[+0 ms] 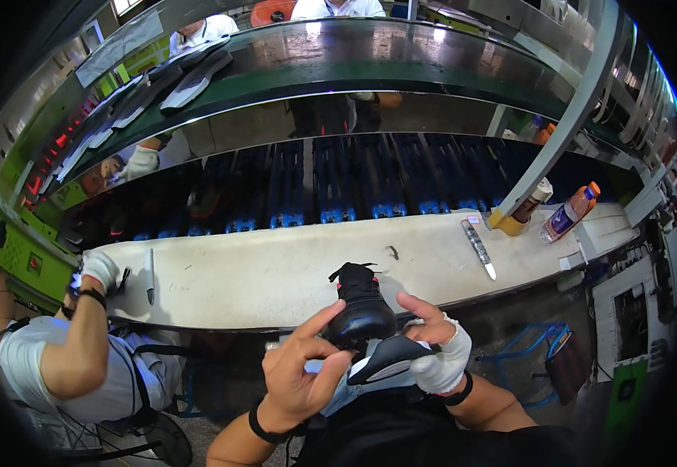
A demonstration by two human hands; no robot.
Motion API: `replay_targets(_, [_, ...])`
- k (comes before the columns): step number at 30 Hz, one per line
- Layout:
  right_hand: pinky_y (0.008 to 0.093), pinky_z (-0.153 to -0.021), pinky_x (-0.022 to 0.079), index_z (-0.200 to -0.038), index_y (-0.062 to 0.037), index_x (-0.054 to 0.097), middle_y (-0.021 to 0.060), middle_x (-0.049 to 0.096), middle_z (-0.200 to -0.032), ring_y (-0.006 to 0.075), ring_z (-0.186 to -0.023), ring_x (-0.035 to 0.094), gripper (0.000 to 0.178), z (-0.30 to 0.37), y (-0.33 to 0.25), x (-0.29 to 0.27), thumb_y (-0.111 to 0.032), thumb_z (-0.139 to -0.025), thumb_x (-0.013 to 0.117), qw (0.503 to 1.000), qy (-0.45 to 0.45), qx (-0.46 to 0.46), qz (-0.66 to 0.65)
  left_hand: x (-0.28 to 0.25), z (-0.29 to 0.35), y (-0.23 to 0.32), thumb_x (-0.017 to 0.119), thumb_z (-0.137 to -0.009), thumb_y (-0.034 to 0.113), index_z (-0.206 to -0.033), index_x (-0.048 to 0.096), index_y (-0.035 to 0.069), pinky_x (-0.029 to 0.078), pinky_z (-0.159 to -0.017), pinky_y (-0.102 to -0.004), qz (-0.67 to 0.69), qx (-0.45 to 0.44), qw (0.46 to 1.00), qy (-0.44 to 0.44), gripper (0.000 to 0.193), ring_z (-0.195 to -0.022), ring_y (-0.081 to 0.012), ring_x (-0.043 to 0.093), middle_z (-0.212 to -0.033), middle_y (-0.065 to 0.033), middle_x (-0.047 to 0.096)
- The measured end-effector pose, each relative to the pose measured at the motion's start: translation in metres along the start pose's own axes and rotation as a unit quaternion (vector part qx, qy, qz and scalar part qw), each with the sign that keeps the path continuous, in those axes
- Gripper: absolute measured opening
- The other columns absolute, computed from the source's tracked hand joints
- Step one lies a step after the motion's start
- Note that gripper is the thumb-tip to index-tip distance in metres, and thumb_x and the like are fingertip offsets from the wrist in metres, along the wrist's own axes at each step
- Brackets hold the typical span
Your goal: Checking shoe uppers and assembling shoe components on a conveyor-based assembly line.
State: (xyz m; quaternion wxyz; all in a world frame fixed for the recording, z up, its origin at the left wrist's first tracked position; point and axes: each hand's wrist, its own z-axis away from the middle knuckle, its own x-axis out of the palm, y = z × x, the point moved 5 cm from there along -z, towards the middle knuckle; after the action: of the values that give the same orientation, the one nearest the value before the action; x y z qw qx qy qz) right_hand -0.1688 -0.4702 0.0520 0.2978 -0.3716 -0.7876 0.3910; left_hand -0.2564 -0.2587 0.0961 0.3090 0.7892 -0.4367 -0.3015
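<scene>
A black shoe upper (360, 311) with red accents and laces points its rounded toe toward me at the table's near edge. My bare left hand (303, 366) grips it from the left, index finger along its side and thumb below the toe. My right hand (439, 354), in a white glove that leaves some fingers bare, is closed on a black shoe sole (389, 359) with a white underside. The sole is tilted just below the toe, close to my left thumb. Whether the two pieces touch I cannot tell.
On the pale worktable (276, 272) lie a pen-like tool (149, 276) and a tape-wrapped blade (480, 249). An orange-capped bottle (572, 212) stands at right. A co-worker (81, 350) with a gloved hand sits at left. Soles (196, 80) lie on the raised green belt (338, 78).
</scene>
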Motion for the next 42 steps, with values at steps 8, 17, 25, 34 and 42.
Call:
replay_targets(8, [0.0362,-0.080,0.066,-0.114,-0.0089,0.061,0.0343,0.062,-0.154,0.0273,-0.095,0.082,0.045,0.008,-0.005,0.005,-0.019,-0.089,0.097,0.993,-0.065,-0.073,0.068,0.005,0.005,0.022,0.098,-0.087,0.031,-0.096,0.067,0.003,0.061,-0.062,-0.0278,-0.059,0.028,0.996,-0.057,0.043,-0.078,-0.0268,0.082,-0.133,-0.0324,0.076])
replay_targets(17, [0.0395,-0.081,0.067,-0.105,-0.0063,0.066,0.0292,0.069,-0.146,0.0384,-0.105,0.082,0.044,-0.003,-0.023,-0.001,-0.020,-0.082,0.101,0.968,-0.114,-0.100,0.201,0.006,0.016,0.023,0.094,-0.094,0.032,-0.100,0.057,-0.001,0.066,-0.085,-0.0364,-0.038,-0.026,0.996,-0.076,0.049,-0.102,-0.0328,0.084,-0.125,-0.0375,0.076])
replay_targets(25, [0.0356,-0.078,0.067,-0.105,-0.0060,0.072,0.0229,0.072,-0.141,0.0335,-0.098,0.083,0.041,-0.002,0.000,0.014,-0.018,-0.078,0.101,0.963,-0.133,-0.079,0.222,-0.007,0.018,0.010,0.096,-0.090,0.021,-0.095,0.055,0.001,0.067,-0.084,-0.0336,0.044,-0.060,0.997,-0.024,0.047,-0.107,-0.0348,0.084,-0.126,-0.0346,0.077])
replay_targets(34, [0.0399,-0.069,0.066,-0.072,-0.0072,0.058,0.0213,0.077,-0.133,0.0341,-0.087,0.081,0.046,-0.027,0.006,0.071,-0.027,-0.076,0.099,0.941,-0.100,-0.191,0.261,-0.056,-0.034,0.051,0.098,-0.080,0.050,-0.130,0.067,-0.005,0.065,-0.081,-0.0356,-0.330,-0.033,0.921,-0.207,0.080,-0.094,-0.0294,0.080,-0.114,-0.0166,0.082])
replay_targets(42, [0.0393,-0.065,0.061,-0.090,-0.0096,0.075,0.0163,0.072,-0.146,0.0280,-0.074,0.077,0.035,-0.015,0.029,0.063,-0.036,-0.077,0.095,0.909,-0.257,-0.035,0.325,-0.084,0.001,0.007,0.103,-0.070,0.044,-0.138,0.071,-0.004,0.057,-0.112,-0.0418,-0.176,-0.156,0.945,-0.227,0.089,-0.130,-0.0396,0.074,-0.140,-0.0254,0.075])
